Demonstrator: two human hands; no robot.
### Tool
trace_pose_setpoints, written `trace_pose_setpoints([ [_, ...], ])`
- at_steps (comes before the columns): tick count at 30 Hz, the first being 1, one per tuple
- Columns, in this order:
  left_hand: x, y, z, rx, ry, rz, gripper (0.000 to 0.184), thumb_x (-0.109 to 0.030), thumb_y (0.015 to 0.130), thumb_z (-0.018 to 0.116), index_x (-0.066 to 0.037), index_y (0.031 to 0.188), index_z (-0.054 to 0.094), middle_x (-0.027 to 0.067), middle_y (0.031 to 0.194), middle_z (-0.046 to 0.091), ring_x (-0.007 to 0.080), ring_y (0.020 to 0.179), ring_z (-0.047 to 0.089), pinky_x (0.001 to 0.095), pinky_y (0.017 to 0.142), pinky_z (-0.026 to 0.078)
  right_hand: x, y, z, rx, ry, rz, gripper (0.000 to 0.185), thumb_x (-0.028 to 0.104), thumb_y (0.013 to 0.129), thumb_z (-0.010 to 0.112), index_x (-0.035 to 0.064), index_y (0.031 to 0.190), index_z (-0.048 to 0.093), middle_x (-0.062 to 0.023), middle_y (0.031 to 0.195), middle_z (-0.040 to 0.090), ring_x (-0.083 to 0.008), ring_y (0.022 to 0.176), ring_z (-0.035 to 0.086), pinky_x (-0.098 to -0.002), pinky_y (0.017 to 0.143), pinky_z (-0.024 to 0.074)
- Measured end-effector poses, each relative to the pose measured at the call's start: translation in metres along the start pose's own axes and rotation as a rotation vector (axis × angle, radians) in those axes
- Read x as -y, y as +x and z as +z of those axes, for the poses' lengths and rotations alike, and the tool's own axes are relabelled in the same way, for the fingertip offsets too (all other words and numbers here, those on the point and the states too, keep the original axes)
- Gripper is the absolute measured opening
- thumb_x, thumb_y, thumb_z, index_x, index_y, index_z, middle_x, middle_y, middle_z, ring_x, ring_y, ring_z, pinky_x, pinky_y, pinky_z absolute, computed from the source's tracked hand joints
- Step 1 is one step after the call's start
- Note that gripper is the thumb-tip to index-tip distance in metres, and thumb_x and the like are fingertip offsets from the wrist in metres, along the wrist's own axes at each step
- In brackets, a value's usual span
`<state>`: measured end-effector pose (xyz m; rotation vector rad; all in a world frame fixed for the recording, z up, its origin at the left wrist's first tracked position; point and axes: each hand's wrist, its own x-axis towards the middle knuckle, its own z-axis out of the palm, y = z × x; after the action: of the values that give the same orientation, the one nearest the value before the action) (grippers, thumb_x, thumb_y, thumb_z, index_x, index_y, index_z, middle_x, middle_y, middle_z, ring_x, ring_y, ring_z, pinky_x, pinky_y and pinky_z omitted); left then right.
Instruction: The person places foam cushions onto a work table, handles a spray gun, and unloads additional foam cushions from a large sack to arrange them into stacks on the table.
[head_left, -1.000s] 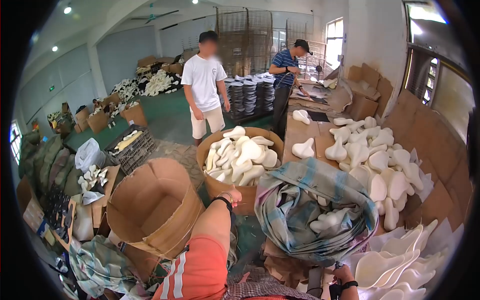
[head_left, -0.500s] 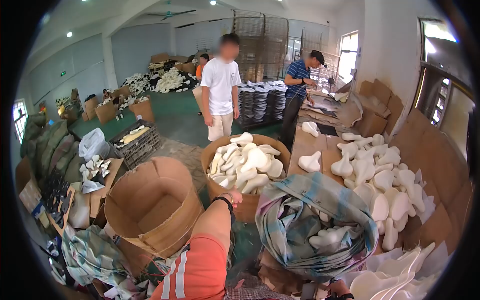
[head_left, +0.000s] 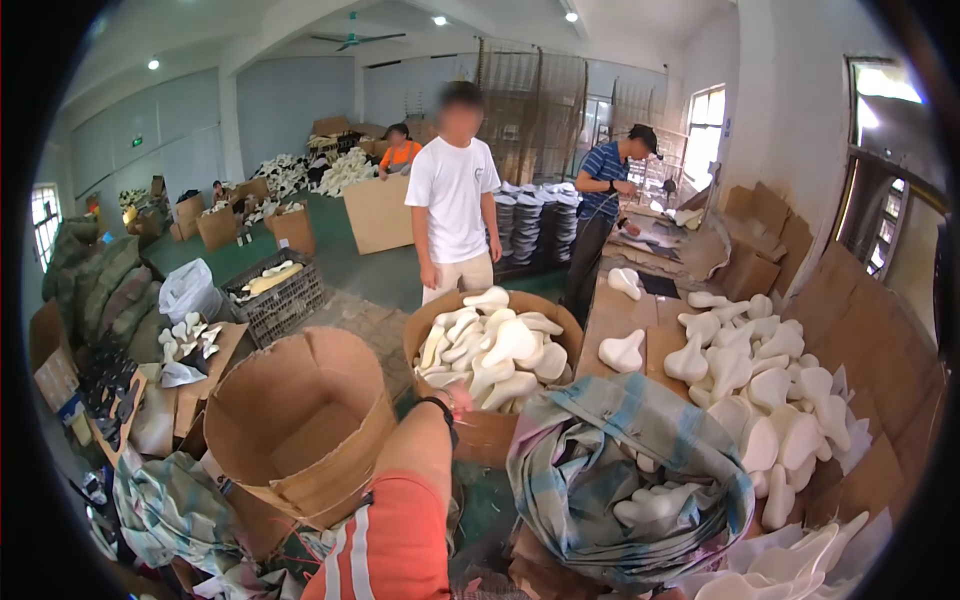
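Observation:
My left hand (head_left: 457, 397), with a black band on its wrist, is closed at the near rim of a round cardboard bin (head_left: 482, 442). Its fingers are partly hidden at the rim. White bicycle saddle pads (head_left: 510, 343) are heaped inside that bin, just beyond the hand. To the left of my forearm stands a second round cardboard bin (head_left: 330, 470), whose bare inside shows. A grey-blue checked woven sack (head_left: 570, 500) lies bunched open on the right, with more white pads (head_left: 655, 505) in it. My right hand is out of view.
A cardboard-covered bench (head_left: 640, 325) with piled saddle pads (head_left: 770, 360) runs along the right. Facing me, a person in white (head_left: 455, 190) stands behind the full bin. Another in blue stripes (head_left: 603, 180) works at the bench. A black crate (head_left: 275, 305) stands left.
The view has tilted slightly up. A person in orange behind now shows more, with a large tan board. My right hand has dropped out of view; my left stays at the bin's rim.

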<state>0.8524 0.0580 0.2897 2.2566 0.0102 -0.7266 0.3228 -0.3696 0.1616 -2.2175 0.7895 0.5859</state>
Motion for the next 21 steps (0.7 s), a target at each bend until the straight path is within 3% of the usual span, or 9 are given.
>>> trace_pose_setpoints([
  [3,-0.02,-0.009,-0.058,-0.297,-0.158,0.052,0.064,0.0,0.066,0.069,-0.002,0.126,0.047,0.0159,0.089,0.064,0.022,0.065,0.063,0.0361,0.046,0.049,-0.005,0.006,0.0,0.02,0.154,0.128,0.023,0.02,0.083,0.058,0.0012,0.072,0.067,-0.0139,0.065,0.065,-0.0238,0.052,0.06,-0.0377,0.042,0.041],
  [4,0.02,0.115,-0.093,-0.315,-0.031,0.078,0.062,0.003,0.066,0.066,-0.003,0.125,0.048,0.0189,0.098,0.062,0.0229,0.066,0.064,0.0371,0.048,0.05,-0.009,0.011,0.001,0.013,0.341,0.271,0.025,0.024,0.084,0.059,0.0021,0.079,0.069,-0.0141,0.069,0.067,-0.0246,0.054,0.062,-0.0388,0.044,0.0442],
  [6,-0.024,0.035,-0.137,-0.801,-0.287,0.211,0.077,0.008,0.068,0.059,-0.007,0.14,0.035,0.0202,0.099,0.063,0.0269,0.067,0.064,0.0393,0.05,0.05,0.002,0.004,-0.003,0.009,0.345,0.25,0.029,0.031,0.085,0.059,0.005,0.085,0.07,-0.0146,0.07,0.067,-0.026,0.053,0.062,-0.0398,0.043,0.0441],
  [11,-0.085,-0.075,-0.236,-0.782,-0.256,0.241,0.092,0.007,0.067,0.063,-0.017,0.147,0.023,0.0154,0.09,0.06,0.0242,0.062,0.059,0.0352,0.044,0.048,0.015,0.004,-0.012,0.078,0.369,0.257,0.024,0.027,0.083,0.058,0.0055,0.086,0.068,-0.0126,0.068,0.063,-0.024,0.052,0.058,-0.038,0.042,0.0418],
  [15,-0.062,-0.082,-0.214,-0.66,-0.176,0.23,0.044,-0.001,0.066,0.065,-0.006,0.109,0.058,0.0126,0.08,0.063,0.0249,0.071,0.064,0.036,0.052,0.052,0.022,0.008,-0.013,0.111,0.373,0.261,0.022,0.024,0.081,0.058,0.0059,0.088,0.067,-0.011,0.067,0.06,-0.0223,0.051,0.055,-0.0366,0.042,0.04],
  [16,-0.033,-0.046,-0.197,-0.575,-0.195,0.202,0.035,-0.004,0.065,0.066,-0.006,0.1,0.064,0.0132,0.078,0.063,0.0265,0.075,0.064,0.0377,0.055,0.053,0.023,0.01,-0.013,0.115,0.375,0.262,0.021,0.023,0.08,0.058,0.006,0.088,0.066,-0.0106,0.067,0.059,-0.0219,0.051,0.054,-0.0362,0.042,0.0395],
  [17,0.04,0.027,-0.184,-0.528,0.607,0.697,0.025,-0.013,0.063,0.071,-0.005,0.086,0.068,0.0157,0.076,0.062,0.0299,0.08,0.063,0.0403,0.062,0.051,0.024,0.009,-0.013,0.115,0.382,0.266,0.02,0.023,0.08,0.058,0.0061,0.088,0.066,-0.0102,0.066,0.058,-0.0215,0.05,0.054,-0.0358,0.042,0.0391],
  [19,0.159,0.177,-0.092,-0.484,0.472,0.52,0.022,-0.017,0.062,0.073,-0.007,0.081,0.07,0.0159,0.075,0.062,0.0314,0.075,0.061,0.042,0.064,0.049,0.024,0.011,-0.014,0.123,0.392,0.27,0.019,0.021,0.079,0.057,0.0063,0.089,0.066,-0.0094,0.066,0.057,-0.0207,0.05,0.052,-0.0351,0.041,0.0382],
  [21,0.176,0.138,0.019,-0.075,0.388,0.866,0.021,-0.021,0.069,0.067,-0.007,0.084,0.067,0.0138,0.078,0.061,0.0308,0.074,0.06,0.0414,0.064,0.048,0.022,0.013,-0.015,0.124,0.397,0.269,0.019,0.019,0.078,0.057,0.0065,0.089,0.065,-0.0086,0.065,0.055,-0.0199,0.049,0.051,-0.0344,0.041,0.0372],
])
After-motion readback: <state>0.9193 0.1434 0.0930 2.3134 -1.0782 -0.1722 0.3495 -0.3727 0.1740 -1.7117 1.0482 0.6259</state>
